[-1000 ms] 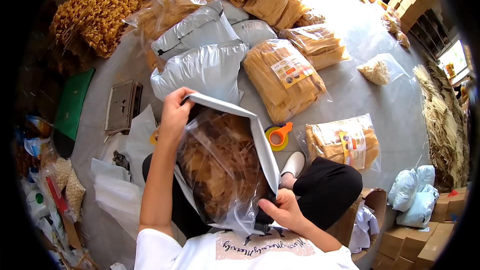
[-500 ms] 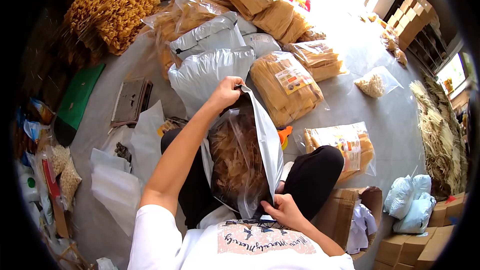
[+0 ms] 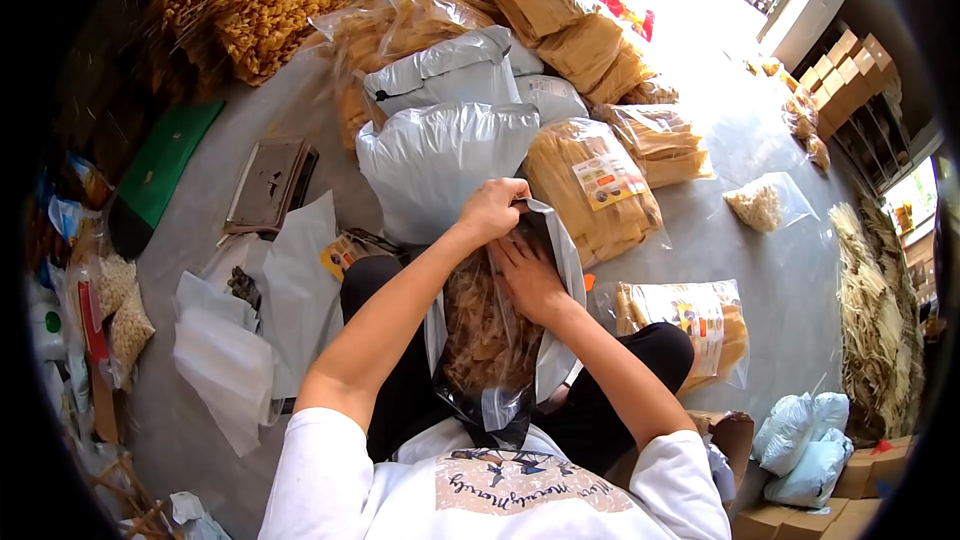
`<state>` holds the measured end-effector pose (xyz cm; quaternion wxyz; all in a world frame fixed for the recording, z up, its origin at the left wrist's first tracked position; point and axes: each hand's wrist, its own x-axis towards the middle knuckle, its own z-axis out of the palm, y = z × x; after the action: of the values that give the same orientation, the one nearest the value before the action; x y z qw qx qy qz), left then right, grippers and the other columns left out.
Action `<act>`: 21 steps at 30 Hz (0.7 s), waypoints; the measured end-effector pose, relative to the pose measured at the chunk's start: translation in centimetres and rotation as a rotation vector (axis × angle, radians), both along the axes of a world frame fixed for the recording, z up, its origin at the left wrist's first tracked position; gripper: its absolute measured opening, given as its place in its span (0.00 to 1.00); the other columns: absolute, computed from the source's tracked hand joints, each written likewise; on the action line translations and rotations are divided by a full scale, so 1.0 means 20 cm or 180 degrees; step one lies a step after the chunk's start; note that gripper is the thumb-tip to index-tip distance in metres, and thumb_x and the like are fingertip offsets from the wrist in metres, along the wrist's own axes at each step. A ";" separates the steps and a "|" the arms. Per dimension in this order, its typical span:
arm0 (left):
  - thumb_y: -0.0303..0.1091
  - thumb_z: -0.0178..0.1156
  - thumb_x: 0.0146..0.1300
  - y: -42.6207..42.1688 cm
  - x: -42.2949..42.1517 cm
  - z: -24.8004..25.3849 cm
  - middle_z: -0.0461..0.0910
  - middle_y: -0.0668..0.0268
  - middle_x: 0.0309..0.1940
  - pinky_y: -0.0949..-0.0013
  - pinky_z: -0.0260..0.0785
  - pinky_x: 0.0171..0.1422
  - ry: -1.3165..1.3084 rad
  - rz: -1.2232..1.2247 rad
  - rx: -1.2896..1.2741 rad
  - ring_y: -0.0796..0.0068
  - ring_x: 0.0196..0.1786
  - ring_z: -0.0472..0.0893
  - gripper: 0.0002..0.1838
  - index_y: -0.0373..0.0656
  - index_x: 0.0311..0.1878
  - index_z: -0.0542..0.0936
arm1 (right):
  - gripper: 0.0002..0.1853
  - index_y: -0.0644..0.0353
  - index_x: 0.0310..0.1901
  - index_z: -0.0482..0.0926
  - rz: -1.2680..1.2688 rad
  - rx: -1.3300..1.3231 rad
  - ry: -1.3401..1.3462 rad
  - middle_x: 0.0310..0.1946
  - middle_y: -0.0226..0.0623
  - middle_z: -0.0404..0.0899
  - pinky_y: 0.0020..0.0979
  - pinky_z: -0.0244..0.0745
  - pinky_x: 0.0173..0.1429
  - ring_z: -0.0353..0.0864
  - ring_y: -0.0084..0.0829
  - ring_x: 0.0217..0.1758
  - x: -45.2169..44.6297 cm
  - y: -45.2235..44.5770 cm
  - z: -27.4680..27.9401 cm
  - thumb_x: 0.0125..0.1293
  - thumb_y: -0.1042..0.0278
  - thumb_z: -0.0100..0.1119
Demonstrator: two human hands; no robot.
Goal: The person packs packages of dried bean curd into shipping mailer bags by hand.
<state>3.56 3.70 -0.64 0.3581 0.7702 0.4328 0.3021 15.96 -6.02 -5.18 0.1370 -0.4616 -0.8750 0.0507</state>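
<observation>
A grey mailer bag with a black inside lies open across the lap. Inside it is a clear plastic bag of brown dried pieces. My left hand pinches the mailer's far rim. My right hand lies flat inside the mailer, fingers spread on the upper end of the clear bag. Just beyond the hands stand filled silver mailers and a labelled clear bag of tan sticks.
Flat white bags, a worn box and a green folder are at the left. Another labelled bag, blue-white parcels and cartons are at the right. A yellow bundle stands at the back left.
My right hand has left the mailer's near right edge and moved up inside its mouth. My left hand has shifted right, still on the rim. The mailer's opening looks narrower.
</observation>
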 end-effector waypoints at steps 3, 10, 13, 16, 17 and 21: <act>0.27 0.54 0.51 -0.02 0.00 0.00 0.79 0.52 0.30 0.54 0.68 0.43 0.0192 0.0101 0.0325 0.49 0.39 0.78 0.08 0.40 0.35 0.78 | 0.30 0.67 0.63 0.56 -0.0347 -0.0396 0.0219 0.62 0.50 0.59 0.47 0.52 0.67 0.59 0.47 0.65 -0.05 0.02 -0.02 0.62 0.65 0.49; 0.25 0.52 0.50 -0.02 0.02 0.00 0.79 0.52 0.28 0.56 0.68 0.40 0.0080 0.0026 0.0356 0.49 0.36 0.78 0.07 0.40 0.34 0.76 | 0.30 0.64 0.58 0.64 -0.0542 -0.1763 0.0513 0.58 0.52 0.65 0.43 0.59 0.62 0.63 0.51 0.60 -0.09 0.23 0.01 0.54 0.61 0.56; 0.23 0.52 0.48 -0.02 0.01 0.01 0.78 0.51 0.26 0.57 0.68 0.38 0.0120 0.0019 0.0447 0.49 0.34 0.78 0.07 0.38 0.32 0.75 | 0.27 0.62 0.56 0.66 -0.0241 -0.1169 0.0748 0.55 0.49 0.68 0.42 0.60 0.61 0.65 0.47 0.60 -0.12 0.28 -0.05 0.56 0.59 0.58; 0.22 0.51 0.47 -0.04 0.00 0.03 0.78 0.51 0.26 0.55 0.68 0.38 0.0148 0.0043 0.0501 0.48 0.35 0.78 0.08 0.39 0.32 0.75 | 0.25 0.62 0.55 0.68 -0.0674 0.0483 0.0114 0.56 0.46 0.69 0.38 0.58 0.63 0.64 0.41 0.62 -0.24 0.21 -0.07 0.58 0.58 0.56; 0.22 0.50 0.47 -0.05 0.00 0.04 0.78 0.50 0.25 0.54 0.68 0.38 0.0181 0.0038 0.0543 0.48 0.35 0.78 0.08 0.39 0.33 0.75 | 0.25 0.62 0.55 0.68 -0.0670 0.0477 0.0108 0.56 0.46 0.69 0.38 0.58 0.63 0.64 0.41 0.62 -0.23 0.23 -0.11 0.58 0.58 0.56; 0.23 0.50 0.49 -0.09 0.02 0.03 0.78 0.50 0.26 0.52 0.67 0.37 0.0352 0.0063 0.0609 0.47 0.35 0.77 0.07 0.41 0.33 0.74 | 0.26 0.56 0.57 0.68 -0.0121 -0.0939 0.0914 0.56 0.45 0.70 0.39 0.56 0.65 0.65 0.40 0.62 -0.12 0.32 -0.15 0.56 0.58 0.57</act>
<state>3.96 1.89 -0.09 0.2555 0.8120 0.4287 0.3026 13.49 0.39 -8.17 0.1922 -0.4811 -0.8207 0.2410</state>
